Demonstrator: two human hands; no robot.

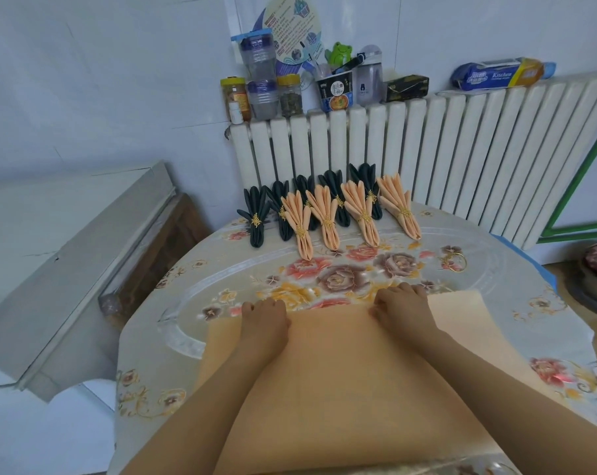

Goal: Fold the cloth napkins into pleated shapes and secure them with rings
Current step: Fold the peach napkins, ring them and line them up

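Gripping edge: left hand [264,318] and right hand [401,305] both curl their fingers over the far edge of the flat peach napkin [341,375]; each grip is clenched on that cloth edge.
Flat napkin: spread on the counter [146,351] just before the person, under both forearms, its far edge a little raised at the fingers.
Counter cover: a floral cloth with pink, brown and yellow blooms.
Loose ring: a gold ring [456,262] lies on the counter beyond the right hand, well apart from the finished pieces.
Finished peach pieces: four pleated peach napkins [326,217] lie in a row near the far edge, each banded by a gold ring.
Finished dark pieces: pleated dark napkins [256,217] sit beside and behind the peach ones, also ringed.
Far wall: a white radiator [461,149] stands behind the counter, with jars [259,77], a noodle cup [336,92] and a kitchen-paper pack [499,75] on top.
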